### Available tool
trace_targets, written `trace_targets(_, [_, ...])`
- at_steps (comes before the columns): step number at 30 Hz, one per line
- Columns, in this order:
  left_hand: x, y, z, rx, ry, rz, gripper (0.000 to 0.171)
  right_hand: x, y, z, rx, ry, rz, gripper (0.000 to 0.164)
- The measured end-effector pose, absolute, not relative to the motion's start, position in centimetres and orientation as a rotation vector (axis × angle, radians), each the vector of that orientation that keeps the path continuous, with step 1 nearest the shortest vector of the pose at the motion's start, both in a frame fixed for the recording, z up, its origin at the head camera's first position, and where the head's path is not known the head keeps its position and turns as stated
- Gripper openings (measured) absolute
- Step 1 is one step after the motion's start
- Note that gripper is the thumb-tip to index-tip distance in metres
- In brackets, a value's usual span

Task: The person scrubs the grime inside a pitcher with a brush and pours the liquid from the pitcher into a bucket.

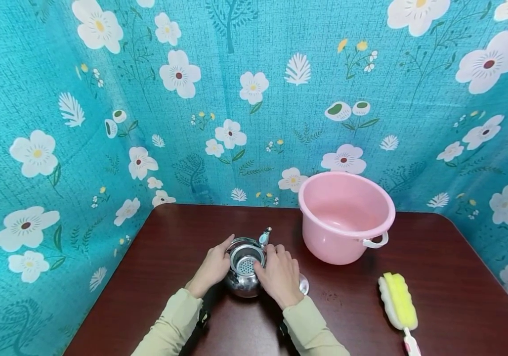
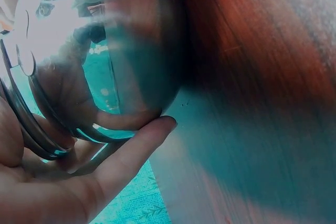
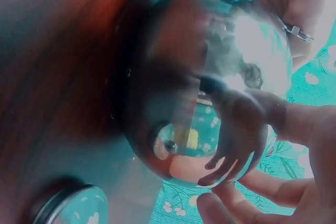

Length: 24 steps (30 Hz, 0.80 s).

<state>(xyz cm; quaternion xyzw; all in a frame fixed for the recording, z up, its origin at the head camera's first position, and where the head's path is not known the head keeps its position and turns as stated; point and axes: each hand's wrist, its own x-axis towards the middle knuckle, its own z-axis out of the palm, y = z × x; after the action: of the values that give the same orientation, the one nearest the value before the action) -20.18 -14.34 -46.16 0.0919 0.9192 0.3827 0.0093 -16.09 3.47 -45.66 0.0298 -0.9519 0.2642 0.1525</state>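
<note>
A shiny metal teapot point(image 1: 244, 287) stands upright on the table in the head view. Its top is uncovered, and a perforated strainer point(image 1: 246, 266) shows inside the rim. My left hand point(image 1: 213, 267) holds its left side; in the left wrist view, fingers point(image 2: 139, 142) lie along the round body. My right hand point(image 1: 282, 276) holds the other side, with the thumb at the rim and the other fingers toward the spout. Partly hidden behind that hand, a small round metal lid point(image 1: 304, 285) lies on the table. The right wrist view also shows the lid point(image 3: 79, 208) near the teapot body point(image 3: 178, 93).
A pink plastic bucket point(image 1: 320, 242) with a white handle stands at the back right. Nearer the right front lies a yellow and white sponge brush point(image 1: 398, 301). The dark wooden table point(image 1: 165, 247) meets a blue floral cloth point(image 1: 218, 163) behind and at the sides.
</note>
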Motion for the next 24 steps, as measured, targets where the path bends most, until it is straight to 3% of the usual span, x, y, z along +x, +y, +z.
trace_targets(14, [-20.16,-14.24,-46.18,0.29,2.859,1.201,0.054,-16.65,3.45,-45.29,0.14,-2.692,0.604,0.022])
trace_targets(24, [-20.0,-14.26,-45.98,0.287,2.854,1.209,0.053,-16.81,3.24,-45.22,0.157,-2.685,0.56,0.026])
